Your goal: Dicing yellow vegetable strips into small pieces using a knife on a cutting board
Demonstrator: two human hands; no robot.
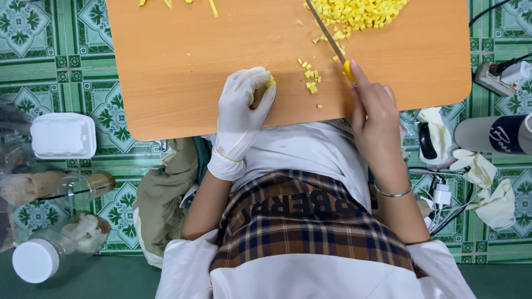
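Observation:
A wooden board lies across the green patterned floor in front of me. My left hand, in a white glove, is closed around a small yellow piece near the board's front edge. My bare right hand grips a knife with a yellow handle; its blade points away toward a heap of small yellow cubes at the board's far right. A few cut cubes lie between my hands. Yellow strips rest at the far edge.
A white foam box, a lying glass jar and a white-lidded plastic jar sit at left. At right are a power strip, a grey tumbler, crumpled gloves and a charger with cables.

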